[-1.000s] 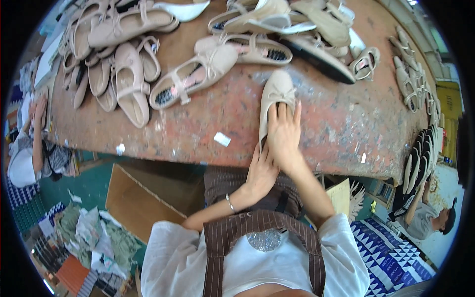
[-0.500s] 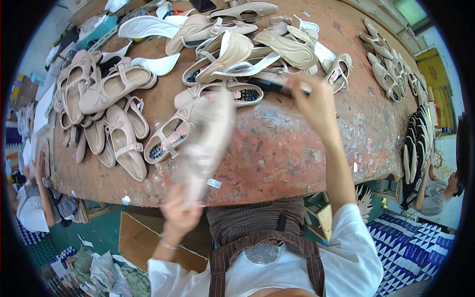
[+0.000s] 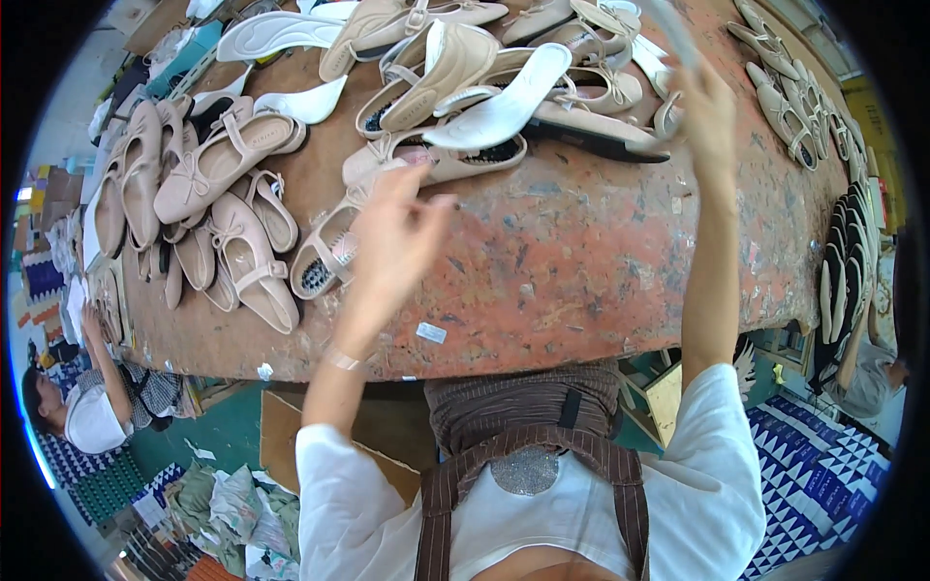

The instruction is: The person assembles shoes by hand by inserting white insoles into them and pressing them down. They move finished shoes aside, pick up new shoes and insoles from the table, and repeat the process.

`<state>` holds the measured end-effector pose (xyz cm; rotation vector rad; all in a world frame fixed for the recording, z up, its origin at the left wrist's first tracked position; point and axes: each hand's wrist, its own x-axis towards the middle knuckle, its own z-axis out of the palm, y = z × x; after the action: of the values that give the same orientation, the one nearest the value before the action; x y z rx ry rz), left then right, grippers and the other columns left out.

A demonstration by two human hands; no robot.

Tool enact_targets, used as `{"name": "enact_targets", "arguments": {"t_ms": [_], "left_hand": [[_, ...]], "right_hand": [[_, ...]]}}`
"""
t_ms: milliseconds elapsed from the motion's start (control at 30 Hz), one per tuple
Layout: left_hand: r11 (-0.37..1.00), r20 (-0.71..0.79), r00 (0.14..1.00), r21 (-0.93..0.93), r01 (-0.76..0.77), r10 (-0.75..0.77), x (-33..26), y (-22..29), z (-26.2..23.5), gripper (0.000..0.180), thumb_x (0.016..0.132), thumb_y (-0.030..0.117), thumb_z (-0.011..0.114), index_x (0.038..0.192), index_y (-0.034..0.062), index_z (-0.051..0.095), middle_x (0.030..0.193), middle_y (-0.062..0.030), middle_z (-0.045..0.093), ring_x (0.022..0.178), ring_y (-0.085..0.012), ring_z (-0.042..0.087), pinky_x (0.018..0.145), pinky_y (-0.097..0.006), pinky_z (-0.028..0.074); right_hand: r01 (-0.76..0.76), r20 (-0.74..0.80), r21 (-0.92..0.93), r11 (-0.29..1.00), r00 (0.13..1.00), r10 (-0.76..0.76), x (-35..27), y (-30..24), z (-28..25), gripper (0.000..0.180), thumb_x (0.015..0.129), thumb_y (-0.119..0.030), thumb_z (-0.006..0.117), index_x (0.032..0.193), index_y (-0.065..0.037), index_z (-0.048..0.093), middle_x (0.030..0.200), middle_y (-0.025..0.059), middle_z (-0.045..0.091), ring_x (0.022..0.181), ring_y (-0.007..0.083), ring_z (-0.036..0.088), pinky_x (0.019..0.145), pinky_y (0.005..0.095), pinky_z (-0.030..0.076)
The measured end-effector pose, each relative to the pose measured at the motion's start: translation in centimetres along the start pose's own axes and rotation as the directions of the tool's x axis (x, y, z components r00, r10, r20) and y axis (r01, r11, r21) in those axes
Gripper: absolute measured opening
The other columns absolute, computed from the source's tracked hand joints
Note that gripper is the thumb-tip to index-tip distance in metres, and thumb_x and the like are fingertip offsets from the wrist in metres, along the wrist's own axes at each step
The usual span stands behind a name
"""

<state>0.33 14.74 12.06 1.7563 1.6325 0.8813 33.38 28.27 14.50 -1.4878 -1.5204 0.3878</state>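
Note:
My left hand (image 3: pixel 395 237) is open, thumb and fingers apart, over the near row of beige strap shoes. Just beyond its fingertips lies a beige shoe (image 3: pixel 455 169) with a patterned dark lining; a strap shoe (image 3: pixel 320 263) lies to its left. My right hand (image 3: pixel 709 116) is raised at the far right of the pile, closed on a pale, thin, curved insole (image 3: pixel 670 29), smeared by motion and cut by the top edge. Between the hands, a white insole (image 3: pixel 509 105) rests on the pile. Beside it a beige shoe with a black sole (image 3: pixel 599 134) lies on its side.
More beige shoes (image 3: pixel 228 174) are heaped at the left, with white insoles (image 3: pixel 281 39) behind. Pairs of shoes (image 3: pixel 790 111) line the far right, near black-and-beige pieces (image 3: pixel 845 257). The worn red table (image 3: pixel 581 261) carries a small label (image 3: pixel 431 332). Two people sit at the sides.
The blurred beige piece is gone from my left hand, which has moved forward to the shoes. My right hand has lifted up and right with an insole. A beige insole has left the pile top.

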Motion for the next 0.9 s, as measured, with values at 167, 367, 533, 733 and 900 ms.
{"name": "enact_targets", "arguments": {"t_ms": [167, 367, 533, 733, 900], "left_hand": [[0.966, -0.271, 0.963, 0.249, 0.064, 0.006, 4.5, -3.1, 11.0, 0.067, 0.09, 0.029, 0.066, 0.137, -0.0079, 0.035, 0.133, -0.0426, 0.034, 0.093, -0.0565, 0.06, 0.08, -0.056, 0.051], [0.987, -0.393, 0.916, 0.1, 0.127, -0.078, 3.7, -2.6, 8.5, 0.032, 0.075, 0.019, 0.073, 0.092, -0.0016, 0.056, 0.071, -0.0179, 0.063, 0.073, -0.0381, 0.063, 0.069, -0.047, 0.049], [0.975, 0.163, 0.987, -0.222, 0.02, 0.017, -5.6, 0.5, 5.5, 0.015, 0.073, 0.004, 0.063, 0.083, 0.0037, 0.051, 0.064, -0.0024, 0.046, 0.056, -0.0089, 0.044, 0.052, -0.026, 0.034], [0.907, 0.312, 0.866, 0.03, -0.421, 0.392, -9.8, -2.3, 6.1, 0.024, 0.075, -0.013, 0.052, 0.095, -0.001, 0.059, 0.102, -0.0126, 0.065, 0.087, -0.0288, 0.057, 0.074, -0.038, 0.048], [0.85, -0.21, 0.907, 0.472, -0.232, 0.364, -14.0, -2.9, 5.8, 0.019, 0.084, 0.002, 0.068, 0.102, 0.0016, 0.063, 0.122, -0.0169, 0.06, 0.096, -0.0297, 0.062, 0.081, -0.04, 0.051]], "right_hand": [[-0.506, 0.279, 0.631, 0.588, 0.856, 0.436, -10.3, -1.9, -9.0, 0.041, 0.09, -0.02, 0.05, 0.12, 0.007, 0.059, 0.094, 0.0122, 0.067, 0.088, 0.02, 0.064, 0.077, 0.0352, 0.055], [-0.623, 0.507, 0.752, 0.215, 0.755, 0.415, -20.4, 1.2, -11.9, 0.054, 0.107, -0.039, 0.035, 0.143, 0.001, 0.039, 0.121, 0.0258, 0.061, 0.08, 0.0194, 0.06, 0.072, 0.0363, 0.058], [-0.702, 0.458, 0.615, 0.36, 0.689, 0.561, -22.9, 2.6, -12.4, 0.049, 0.104, -0.035, 0.042, 0.136, 0.001, 0.051, 0.11, 0.0184, 0.068, 0.077, 0.0122, 0.06, 0.065, 0.029, 0.053], [-0.153, 0.437, 0.154, 0.976, 0.897, 0.071, -24.9, -1.1, -8.6, 0.025, 0.091, -0.011, 0.063, 0.112, -0.001, 0.071, 0.113, 0.009, 0.067, 0.101, 0.0193, 0.057, 0.091, 0.03, 0.043], [0.302, 0.539, -0.047, 0.952, 0.81, -0.23, -26.7, -2.6, -5.3, 0.028, 0.074, -0.004, 0.074, 0.102, -0.008, 0.076, 0.112, 0.0091, 0.069, 0.103, 0.0266, 0.061, 0.094, 0.0397, 0.044]]}}
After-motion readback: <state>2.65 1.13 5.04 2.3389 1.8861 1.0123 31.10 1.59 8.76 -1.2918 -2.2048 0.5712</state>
